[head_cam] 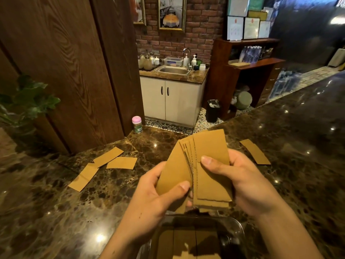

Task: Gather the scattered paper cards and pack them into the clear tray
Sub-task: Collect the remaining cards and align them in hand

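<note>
Both hands hold a fanned stack of brown paper cards (209, 165) above the dark marble counter. My left hand (158, 199) grips the stack's lower left with its thumb on the front card. My right hand (242, 180) grips the right side, thumb across the cards. Directly below the stack, at the bottom edge of the view, sits the clear tray (237, 223) with some brown cards lying in it. Three loose cards lie on the counter to the left: (108, 156), (122, 163), (84, 177). One more loose card (254, 151) lies to the right.
A small jar with a pink lid (137, 124) stands at the counter's far edge. A green plant (28, 101) is at far left beside a wood-panelled wall. Beyond the counter are a sink cabinet (171, 98) and a black bin (212, 110).
</note>
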A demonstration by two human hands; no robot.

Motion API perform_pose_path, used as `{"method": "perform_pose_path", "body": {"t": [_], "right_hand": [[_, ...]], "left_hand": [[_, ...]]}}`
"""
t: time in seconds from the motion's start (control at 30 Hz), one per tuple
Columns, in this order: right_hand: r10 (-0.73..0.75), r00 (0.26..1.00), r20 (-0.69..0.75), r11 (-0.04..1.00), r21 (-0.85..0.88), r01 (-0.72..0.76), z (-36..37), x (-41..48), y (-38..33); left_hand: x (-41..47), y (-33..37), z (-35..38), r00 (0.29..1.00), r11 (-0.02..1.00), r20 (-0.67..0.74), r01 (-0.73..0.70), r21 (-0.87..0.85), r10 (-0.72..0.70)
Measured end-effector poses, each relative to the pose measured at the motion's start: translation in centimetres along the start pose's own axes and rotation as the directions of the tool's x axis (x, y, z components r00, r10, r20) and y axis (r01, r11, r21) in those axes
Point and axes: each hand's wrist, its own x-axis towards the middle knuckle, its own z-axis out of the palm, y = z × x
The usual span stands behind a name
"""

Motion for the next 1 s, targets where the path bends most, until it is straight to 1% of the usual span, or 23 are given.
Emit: {"method": "perform_pose_path", "body": {"t": [0.1,0.2,0.33,0.4,0.5,0.57,0.67,0.73,0.8,0.87,0.93,1.0], "right_hand": [[-0.013,1.0,-0.021,0.994,-0.105,0.011,-0.5,-0.3,-0.7],[0.036,0.999,0.008,0.984,-0.175,-0.034,-0.7,-0.9,0.0],[0.153,0.984,0.086,0.98,-0.138,-0.141,0.5,-1.7,2.8],[0.128,0.989,0.073,0.986,-0.114,-0.119,1.1,-2.0,3.6],[0.026,0.998,-0.056,1.0,0.016,-0.025,1.0,-2.0,3.0],[-0.028,0.993,-0.112,0.996,0.087,0.038,0.9,-1.9,2.4],[-0.097,0.993,-0.061,0.991,0.088,0.102,1.4,-1.5,2.0],[-0.128,0.99,-0.06,0.982,0.129,0.135,1.7,-1.3,2.1],[-0.161,0.984,-0.074,0.972,0.161,0.172,2.3,-1.0,2.3],[-0.215,0.976,-0.038,0.971,0.095,0.218,3.2,-0.5,2.9],[-0.269,0.963,-0.007,0.958,-0.102,0.267,3.7,0.0,3.3],[-0.318,0.947,0.036,0.893,-0.324,0.312,3.3,0.2,3.8]], "left_hand": [[0.4,0.0,-0.8,0.98,0.995,-0.182,-0.088,-0.049,0.078],[0.8,0.3,-1.1,0.938,0.982,-0.327,-0.16,-0.103,0.118],[1.4,0.5,0.0,0.901,0.955,-0.401,-0.249,-0.159,0.168],[1.6,0.5,0.6,0.893,0.947,-0.413,-0.271,-0.173,0.18],[1.8,0.5,0.9,0.892,0.957,-0.388,-0.281,-0.074,0.232],[1.7,0.4,1.0,0.904,0.962,-0.356,-0.27,-0.05,0.235],[1.8,0.5,1.1,0.928,0.961,-0.269,-0.274,-0.027,0.257],[1.7,0.6,1.6,0.945,0.965,-0.203,-0.26,0.016,0.258],[1.4,0.6,2.6,0.968,0.98,-0.156,-0.2,-0.005,0.197],[1.1,0.4,3.7,0.987,0.986,-0.144,-0.087,-0.14,0.067],[0.8,0.4,4.0,0.996,0.944,-0.076,0.015,-0.33,-0.042],[0.6,0.3,3.8,0.997,0.894,-0.006,0.068,-0.443,-0.078]]}}
